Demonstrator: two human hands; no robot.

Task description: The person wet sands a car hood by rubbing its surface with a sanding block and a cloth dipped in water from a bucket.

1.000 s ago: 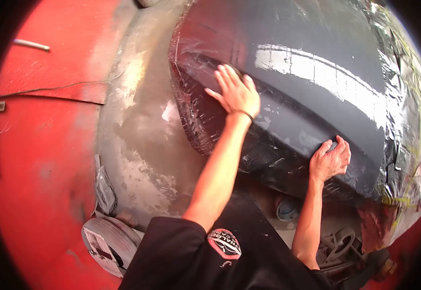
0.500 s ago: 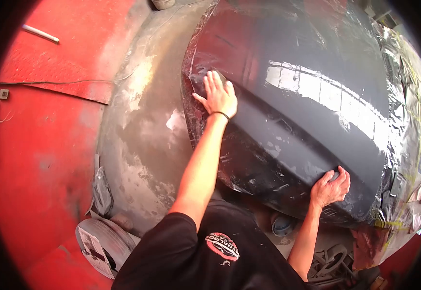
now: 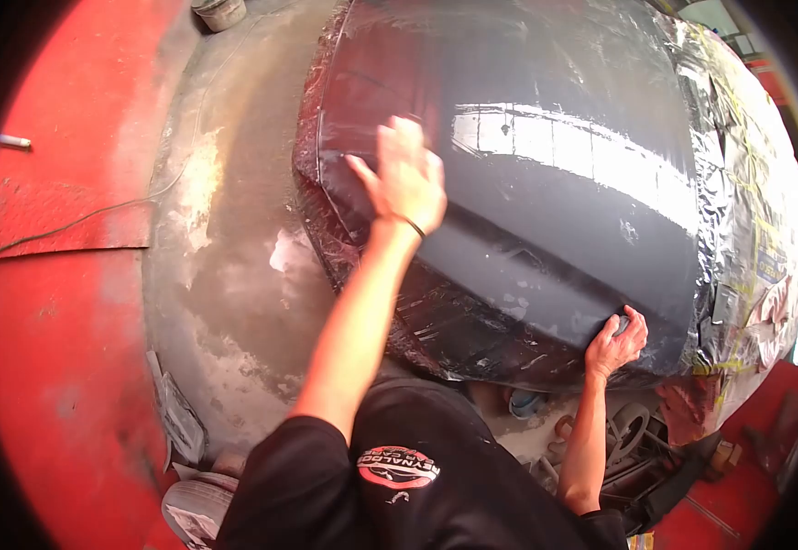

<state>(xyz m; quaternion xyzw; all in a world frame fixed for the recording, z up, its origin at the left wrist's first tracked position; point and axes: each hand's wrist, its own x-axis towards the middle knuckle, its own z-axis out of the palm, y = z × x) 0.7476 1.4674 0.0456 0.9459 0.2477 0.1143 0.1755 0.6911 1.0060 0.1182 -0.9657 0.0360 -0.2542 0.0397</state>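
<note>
While my left hand (image 3: 408, 183) is splayed over the dark panel (image 3: 509, 215) ahead, my right hand (image 3: 617, 344) grips a grey block (image 3: 623, 324); masking sheet (image 3: 754, 229) lines the panel's right. Contents of far bucket (image 3: 220, 13) and blue container (image 3: 524, 403) are unclear.

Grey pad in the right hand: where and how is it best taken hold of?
Probably by opposite edges, thumb against fingers, coming from above on the wearer's side: the grey pad seems to rest on the dark panel, leaving its upper part accessible. The right hand covers most of it, so its full shape is unclear.
</note>
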